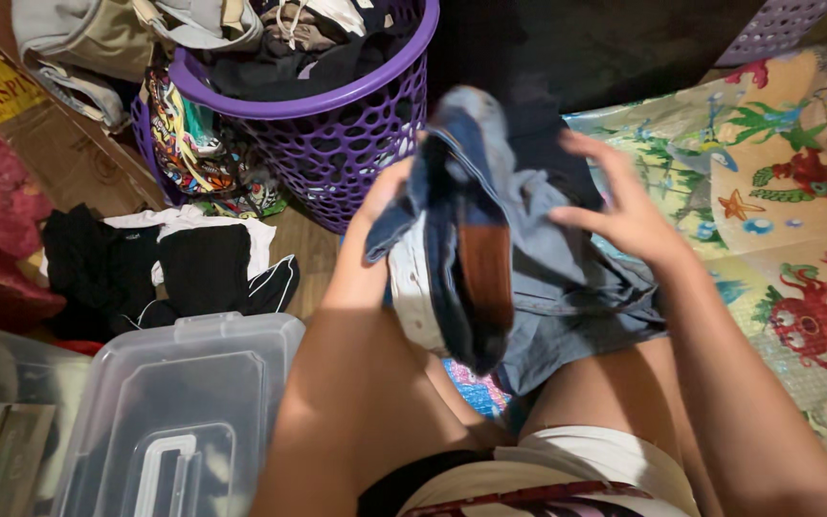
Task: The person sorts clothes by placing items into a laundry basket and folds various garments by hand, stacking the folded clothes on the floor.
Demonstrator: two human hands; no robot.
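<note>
A blue denim garment [538,278] with a pale waistband and a brown patch hangs in front of me over my bare legs. My left hand [390,191] grips its upper left edge, mostly wrapped by the cloth. My right hand [624,206] rests on its right side, fingers spread, pinching the fabric. The garment's top is blurred.
A purple perforated laundry basket [356,124] full of clothes stands ahead on the left. Folded black and white clothes [184,268] lie on the floor. A clear plastic lidded box [174,412] sits at lower left. A sea-creature play mat [787,220] covers the right.
</note>
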